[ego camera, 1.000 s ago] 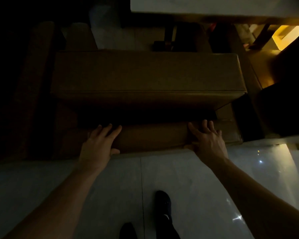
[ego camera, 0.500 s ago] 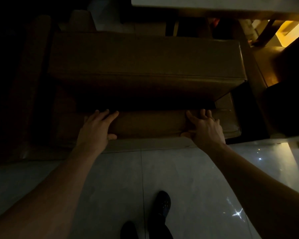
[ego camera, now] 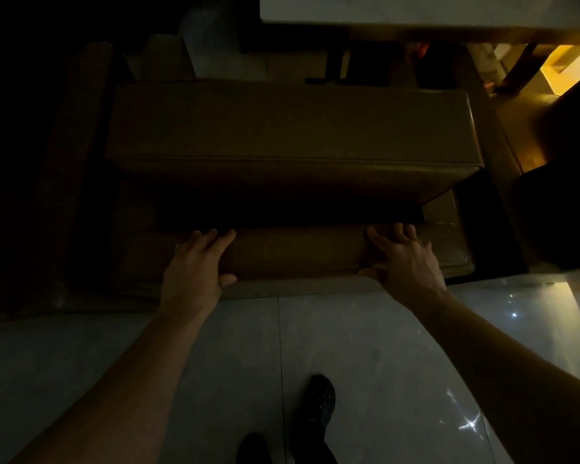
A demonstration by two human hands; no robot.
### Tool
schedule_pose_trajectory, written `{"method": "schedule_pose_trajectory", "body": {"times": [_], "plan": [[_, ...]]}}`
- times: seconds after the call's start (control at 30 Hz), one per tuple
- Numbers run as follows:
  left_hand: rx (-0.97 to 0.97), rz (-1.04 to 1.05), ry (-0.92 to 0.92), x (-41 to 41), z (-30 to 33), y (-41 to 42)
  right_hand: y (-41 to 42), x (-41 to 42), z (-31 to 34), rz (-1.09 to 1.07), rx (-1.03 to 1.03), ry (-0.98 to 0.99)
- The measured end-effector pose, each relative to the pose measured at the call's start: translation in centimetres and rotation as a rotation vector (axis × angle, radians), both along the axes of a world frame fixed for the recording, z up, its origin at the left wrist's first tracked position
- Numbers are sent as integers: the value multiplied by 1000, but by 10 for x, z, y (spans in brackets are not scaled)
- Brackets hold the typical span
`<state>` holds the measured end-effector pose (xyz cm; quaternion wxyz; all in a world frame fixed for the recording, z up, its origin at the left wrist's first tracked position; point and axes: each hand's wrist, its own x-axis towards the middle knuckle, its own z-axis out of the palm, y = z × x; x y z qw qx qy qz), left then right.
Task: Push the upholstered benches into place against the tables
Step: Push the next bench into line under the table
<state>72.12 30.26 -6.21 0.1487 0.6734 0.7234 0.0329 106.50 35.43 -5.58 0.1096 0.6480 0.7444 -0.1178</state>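
A brown upholstered bench (ego camera: 292,128) fills the middle of the dim head view, its long side facing me. Its low padded front ledge (ego camera: 298,252) meets the floor just ahead of my feet. My left hand (ego camera: 195,266) lies flat on that ledge left of centre, fingers spread. My right hand (ego camera: 406,262) presses the same ledge near its right end, thumb down on the near face. Beyond the bench, a pale table top (ego camera: 416,11) spans the upper right, and its dark base (ego camera: 332,68) shows just behind the bench's far edge.
Another long brown upholstered piece (ego camera: 74,162) runs along the left, close to the bench. A dark bulky seat (ego camera: 556,212) stands at the right. Glossy pale tiles (ego camera: 382,363) lie under me, with my black shoe (ego camera: 320,400) on them. Warm light glows at the upper right.
Both hands have stayed flat on the front ledge. The bench sits slightly farther from my feet than a second ago, and the view has shifted a little.
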Motion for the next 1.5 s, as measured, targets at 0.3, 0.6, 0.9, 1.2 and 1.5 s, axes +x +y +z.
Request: {"method": "schedule_pose_trajectory", "body": {"times": [0.3, 0.6, 0.9, 1.2, 1.5], "plan": [[-38, 3, 1, 6, -5, -15, -17, 7, 1, -8, -3, -11], [-44, 7, -14, 12, 0, -4, -2, 11, -2, 17, -26, -15], [-68, 29, 30, 23, -7, -4, -1, 17, -2, 15, -23, -23], [-122, 62, 24, 26, 1, -15, -13, 12, 5, -26, -22, 20], [-96, 80, 24, 13, -2, -18, -26, 2, -1, -27, -12, 39]]}}
